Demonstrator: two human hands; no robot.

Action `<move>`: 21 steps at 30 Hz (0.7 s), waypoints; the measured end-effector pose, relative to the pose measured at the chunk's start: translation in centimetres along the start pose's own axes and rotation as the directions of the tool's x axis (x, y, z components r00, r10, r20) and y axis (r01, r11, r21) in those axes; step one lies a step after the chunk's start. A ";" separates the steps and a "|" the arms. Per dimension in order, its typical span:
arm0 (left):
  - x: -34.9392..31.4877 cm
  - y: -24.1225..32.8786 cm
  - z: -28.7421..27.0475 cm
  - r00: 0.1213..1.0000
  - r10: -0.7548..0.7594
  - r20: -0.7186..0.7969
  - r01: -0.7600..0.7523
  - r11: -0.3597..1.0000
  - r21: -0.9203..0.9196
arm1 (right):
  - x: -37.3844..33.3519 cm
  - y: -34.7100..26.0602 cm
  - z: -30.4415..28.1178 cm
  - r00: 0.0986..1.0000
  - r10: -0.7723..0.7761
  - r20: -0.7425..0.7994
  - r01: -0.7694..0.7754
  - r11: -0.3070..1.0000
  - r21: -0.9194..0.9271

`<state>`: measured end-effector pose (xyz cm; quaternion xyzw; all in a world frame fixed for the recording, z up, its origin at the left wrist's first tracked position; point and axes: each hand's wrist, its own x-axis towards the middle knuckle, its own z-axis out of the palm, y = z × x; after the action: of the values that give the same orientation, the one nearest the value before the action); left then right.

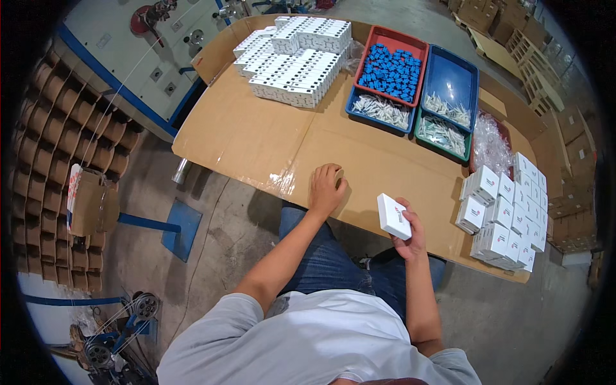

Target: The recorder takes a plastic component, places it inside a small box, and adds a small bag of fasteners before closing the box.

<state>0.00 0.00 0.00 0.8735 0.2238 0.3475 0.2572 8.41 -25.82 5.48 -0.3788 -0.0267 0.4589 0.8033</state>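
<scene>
— Over the near edge of the table (250, 141): what is held?

— One white box (393, 217), flat, tilted, a broad printed face upward. Right hand (412, 234) grips it from the right: fingers along that side, thumb at the lower corner, parted only by the box.

— Left hand?

— Left hand (327, 188) is at the near edge, left of the box and apart from it. Fingers loosely bent. Small tan shape beside the fingertips, unidentified; cannot tell whether the hand has hold of anything.

— Other boxes?

— Box stack (507, 215) near the table's right end, layered, apart from the right hand. Faces resemble that of the held box.

— Trays?

— Grouped on the far right side. Red tray (385, 36) contains a heap of blue parts (391, 72). Small blue tray (352, 113), just on its near side: slim white pieces. Large blue tray (451, 72), right of the red: similar pieces gathered at its near end. Green tray (419, 133), nearer still: slim pale pieces. Clear bags (491, 142) heaped to its right.

— Far left of the trays?

— White cartons (292, 96), an uneven block, dark spots on the upper faces.

— Off the table, left?

— Blue stand (151, 223) on the floor; brown cardboard dividers (61, 144) beyond it.
</scene>
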 end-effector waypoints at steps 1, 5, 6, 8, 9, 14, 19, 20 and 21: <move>0.1 0.3 0.1 1.000 0.004 0.000 -0.004 1.000 0.000 | -0.2 -0.3 -0.3 1.000 0.009 -0.002 -0.009 0.996 0.085; 0.2 -0.1 -0.1 0.999 0.035 -0.023 -0.035 0.999 0.013 | -1.4 -0.7 -1.2 0.980 -0.048 0.194 -0.023 0.936 0.350; -0.1 -0.3 -0.1 0.999 0.032 -0.031 -0.031 0.999 0.019 | -2.6 -1.3 0.2 0.970 -0.091 0.226 0.006 0.936 0.353; -0.2 -0.5 0.1 0.998 0.040 -0.041 -0.040 0.999 -0.003 | -3.7 -1.9 1.2 0.924 -0.173 0.341 0.039 0.930 0.365; -0.2 -0.6 0.2 0.998 0.041 -0.055 -0.041 0.999 0.002 | -4.0 -2.3 1.6 0.861 -0.248 0.443 0.067 0.920 0.386; -0.5 -0.2 0.3 1.000 0.017 -0.010 -0.016 0.999 0.039 | -6.7 -3.3 3.9 0.980 -0.197 0.022 0.197 0.980 0.020; -0.5 0.2 0.1 1.000 0.027 0.003 -0.028 0.995 0.092 | -5.8 -3.2 3.1 0.964 -0.155 0.214 0.206 0.949 -0.238; -0.5 0.5 0.1 1.000 0.017 0.016 -0.019 0.992 0.122 | -5.6 -3.3 3.7 0.970 -0.193 0.145 0.223 0.944 -0.241; -0.5 0.4 0.0 1.000 0.015 0.013 -0.016 0.992 0.124 | -4.8 -3.9 4.3 0.970 -0.190 0.149 0.222 0.945 -0.241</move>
<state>-0.25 -0.58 0.06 0.8917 0.2366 0.3295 0.2008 6.76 -28.08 12.49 -0.4454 -0.1749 0.3874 0.7880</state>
